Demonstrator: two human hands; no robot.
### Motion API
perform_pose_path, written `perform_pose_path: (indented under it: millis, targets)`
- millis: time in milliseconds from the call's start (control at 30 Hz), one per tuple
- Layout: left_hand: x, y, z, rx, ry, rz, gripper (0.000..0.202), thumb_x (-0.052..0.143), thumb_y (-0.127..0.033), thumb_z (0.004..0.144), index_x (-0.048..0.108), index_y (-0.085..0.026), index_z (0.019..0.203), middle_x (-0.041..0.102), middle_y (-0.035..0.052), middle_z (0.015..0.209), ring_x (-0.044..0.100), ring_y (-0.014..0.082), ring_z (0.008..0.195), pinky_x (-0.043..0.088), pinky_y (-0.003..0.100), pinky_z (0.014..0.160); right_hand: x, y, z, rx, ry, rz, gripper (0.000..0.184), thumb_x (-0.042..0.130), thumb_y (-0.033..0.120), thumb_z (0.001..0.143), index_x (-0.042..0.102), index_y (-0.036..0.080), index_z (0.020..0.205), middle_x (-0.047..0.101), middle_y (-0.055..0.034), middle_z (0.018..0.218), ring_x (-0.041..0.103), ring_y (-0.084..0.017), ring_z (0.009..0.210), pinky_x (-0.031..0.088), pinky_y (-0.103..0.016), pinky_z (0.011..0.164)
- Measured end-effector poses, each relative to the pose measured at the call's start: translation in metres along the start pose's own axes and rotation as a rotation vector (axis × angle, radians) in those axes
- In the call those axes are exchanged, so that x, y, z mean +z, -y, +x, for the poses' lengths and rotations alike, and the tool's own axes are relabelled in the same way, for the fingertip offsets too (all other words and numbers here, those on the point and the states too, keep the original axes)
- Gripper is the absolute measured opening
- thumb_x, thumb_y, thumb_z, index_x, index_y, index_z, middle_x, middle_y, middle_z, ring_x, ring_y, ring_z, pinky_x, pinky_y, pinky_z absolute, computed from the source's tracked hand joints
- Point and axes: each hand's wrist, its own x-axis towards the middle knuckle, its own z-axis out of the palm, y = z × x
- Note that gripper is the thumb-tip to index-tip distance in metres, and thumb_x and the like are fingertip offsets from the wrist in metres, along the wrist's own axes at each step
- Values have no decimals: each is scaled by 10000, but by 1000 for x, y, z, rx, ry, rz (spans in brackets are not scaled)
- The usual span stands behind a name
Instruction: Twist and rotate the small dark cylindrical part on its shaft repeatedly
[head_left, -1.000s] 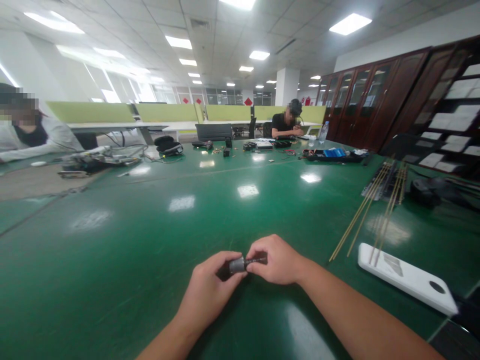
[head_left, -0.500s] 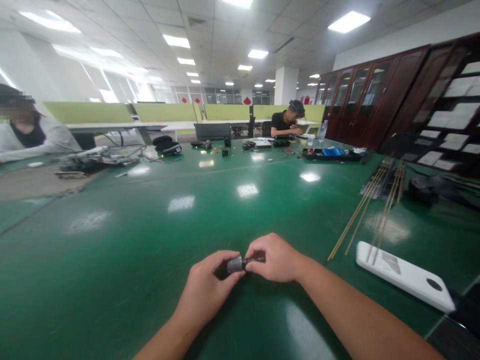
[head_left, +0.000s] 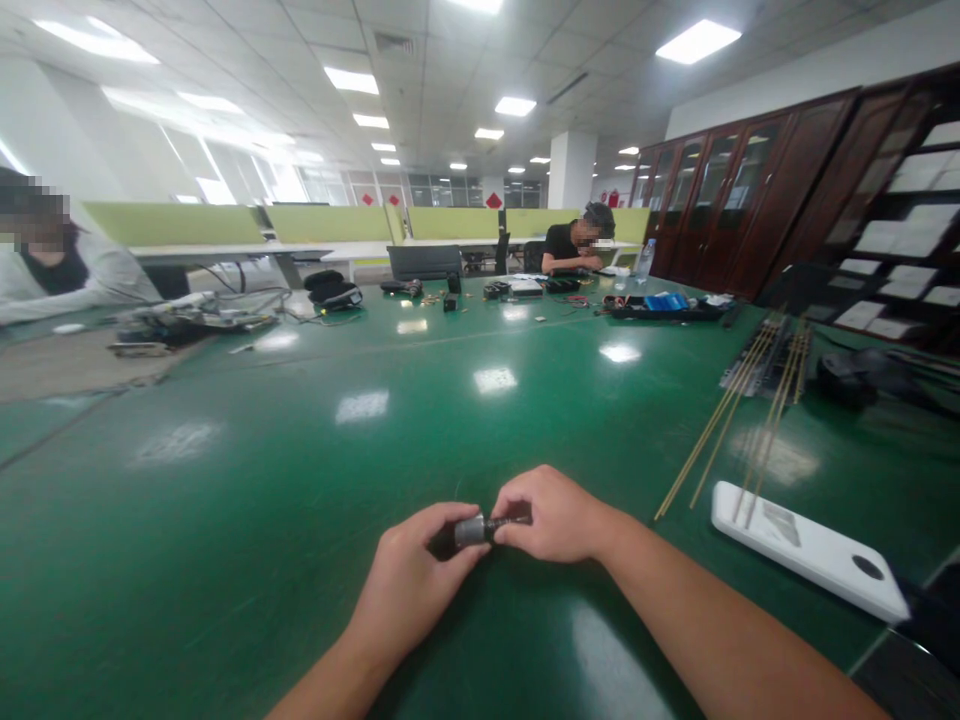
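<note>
Small dark cylindrical part (head_left: 480, 527) is gripped at both ends: left hand (head_left: 411, 580) pinched around grey end, right hand (head_left: 551, 518) fingers closed on dark end, above green table (head_left: 300, 450).

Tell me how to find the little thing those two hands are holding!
Start at the big shiny green table and look to its near edge, where the left hand and right hand meet. Pinched between them is a small grey-and-black cylinder. Unlike the flat white slab and thin yellow rods lying to its right, it is stubby, round and held.
</note>
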Motion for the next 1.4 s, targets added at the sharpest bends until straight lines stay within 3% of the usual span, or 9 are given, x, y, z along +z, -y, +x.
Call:
perform_pose_path:
  millis: [333,733,1400]
  targets:
    - [-2,-1,1,18,-14,7,228,719,-303,735,719,-287,962,726,-23,956,686,202,879,551,308,841,-2,-3,-1,-19,16,-15,114,692,246,773,757,201,855,701,-3,734,587,-124,642,392,-217,591]
    - [-3,2,2,13,-41,26,239,699,-346,755,722,-247,971,729,23,960,688,235,874,564,345,837,3,-5,2,1,-24,-13,187,690,311,798,774,241,950,757,-19,867,663,-154,766,438,-237,690]
    - [-3,5,2,-14,-58,26,249,707,-361,754,713,-265,984,722,2,977,680,224,895,548,336,851,3,-3,2,57,-27,-56,168,665,320,828,766,232,930,744,-11,821,641,-144,726,405,-236,649]
